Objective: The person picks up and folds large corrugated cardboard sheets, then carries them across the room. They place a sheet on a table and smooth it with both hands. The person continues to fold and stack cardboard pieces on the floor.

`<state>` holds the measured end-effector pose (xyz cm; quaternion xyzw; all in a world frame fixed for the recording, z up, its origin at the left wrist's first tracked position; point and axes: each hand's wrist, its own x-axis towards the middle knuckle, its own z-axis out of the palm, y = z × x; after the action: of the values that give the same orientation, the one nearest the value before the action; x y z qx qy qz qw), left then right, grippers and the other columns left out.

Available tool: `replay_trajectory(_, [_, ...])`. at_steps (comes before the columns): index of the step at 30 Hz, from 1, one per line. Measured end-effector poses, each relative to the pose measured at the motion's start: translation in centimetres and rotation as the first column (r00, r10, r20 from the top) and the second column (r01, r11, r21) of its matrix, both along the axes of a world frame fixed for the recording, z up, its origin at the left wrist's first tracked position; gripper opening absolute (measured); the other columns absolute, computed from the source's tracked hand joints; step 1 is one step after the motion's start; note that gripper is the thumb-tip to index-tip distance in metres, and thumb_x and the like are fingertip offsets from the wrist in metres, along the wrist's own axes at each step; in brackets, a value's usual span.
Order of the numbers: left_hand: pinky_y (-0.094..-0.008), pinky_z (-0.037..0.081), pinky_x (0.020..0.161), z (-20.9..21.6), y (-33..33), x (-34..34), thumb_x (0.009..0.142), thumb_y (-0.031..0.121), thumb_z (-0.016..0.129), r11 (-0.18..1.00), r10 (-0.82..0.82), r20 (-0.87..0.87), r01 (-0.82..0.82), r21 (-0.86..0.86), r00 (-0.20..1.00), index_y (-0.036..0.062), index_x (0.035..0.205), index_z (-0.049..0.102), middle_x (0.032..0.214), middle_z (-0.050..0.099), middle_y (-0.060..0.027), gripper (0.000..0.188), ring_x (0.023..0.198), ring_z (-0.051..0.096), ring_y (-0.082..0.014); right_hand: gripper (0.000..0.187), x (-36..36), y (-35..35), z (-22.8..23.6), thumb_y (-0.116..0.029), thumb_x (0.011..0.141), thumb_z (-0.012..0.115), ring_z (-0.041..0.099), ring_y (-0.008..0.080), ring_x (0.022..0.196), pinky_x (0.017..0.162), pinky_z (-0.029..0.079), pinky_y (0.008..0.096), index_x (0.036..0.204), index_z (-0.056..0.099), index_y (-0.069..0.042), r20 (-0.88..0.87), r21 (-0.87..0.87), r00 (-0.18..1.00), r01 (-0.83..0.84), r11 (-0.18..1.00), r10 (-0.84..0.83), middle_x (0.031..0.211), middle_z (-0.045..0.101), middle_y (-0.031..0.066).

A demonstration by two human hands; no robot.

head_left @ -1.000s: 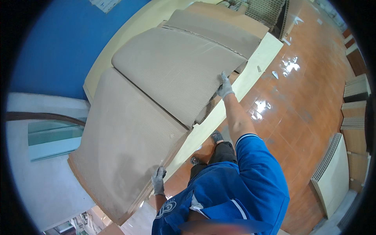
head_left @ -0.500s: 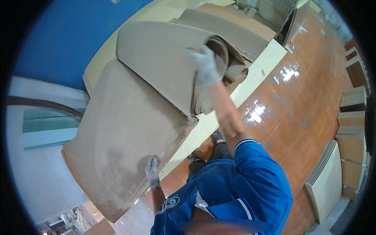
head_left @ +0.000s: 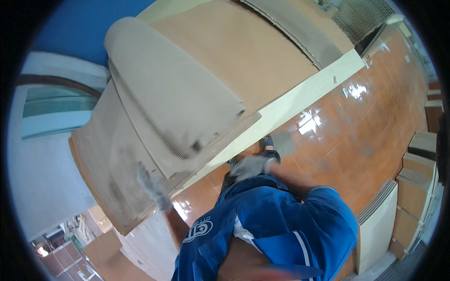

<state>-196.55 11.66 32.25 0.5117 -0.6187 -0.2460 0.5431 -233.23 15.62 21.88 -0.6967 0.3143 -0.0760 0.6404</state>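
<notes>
folded cardboard [head_left: 168,89] on table [head_left: 307,96], left hand [head_left: 153,188] by near edge, fingers straight, released, right hand [head_left: 251,167] off that edge, can't tell fingers

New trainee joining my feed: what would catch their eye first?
First, the big grey corrugated sheet, folded over left of centre, beside a tan sheet at upper centre. Then the gloved left hand at lower left and right hand just below centre. Shiny orange floor tiles spread at right.
</notes>
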Motion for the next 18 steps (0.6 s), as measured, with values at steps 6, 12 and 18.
replay_trajectory(6, [-0.0457,0.033,0.114,-4.3,-0.5,-1.1,0.078,0.029,0.083,0.943,0.159,-0.088,-0.126,0.308,0.983,-0.003,0.152,0.019,0.158,0.019,-0.016,0.103,0.14,0.033,-0.0305,0.041,-14.7,-9.6,-1.0,-0.035,0.097,0.06,0.065,0.0191,0.097,0.088,0.052,0.0346,0.126,0.062,-0.006,0.093,0.227,0.228,0.943,0.244,-0.969,0.112,0.068,0.0079])
replay_trajectory(12, [-0.0471,0.037,0.111,-0.5,-1.2,-0.9,0.06,0.028,0.091,0.919,0.086,0.527,-0.272,0.287,0.845,0.0018,0.149,0.033,0.154,0.029,-0.0205,0.109,0.139,0.034,-0.0382,0.057,-2.6,-21.5,-2.3,-0.044,0.099,0.054,0.059,0.0205,0.116,0.101,0.047,0.0382,0.14,0.049,-0.005,0.302,0.23,0.488,0.796,0.56,-0.819,0.132,0.058,0.0102])
replay_trajectory(18, [-0.0499,0.033,0.111,-2.9,-2.4,-1.8,0.063,0.017,0.078,0.906,0.038,0.896,-0.393,0.156,0.443,0.0127,0.144,0.044,0.146,0.041,-0.0204,0.088,0.131,0.039,-0.0455,0.09,1.5,-23.9,-1.9,-0.075,0.09,0.039,0.052,0.0263,0.127,0.108,0.041,0.0399,0.146,0.042,-0.005,0.225,0.819,0.559,0.334,0.466,-0.798,0.142,0.052,0.0127])
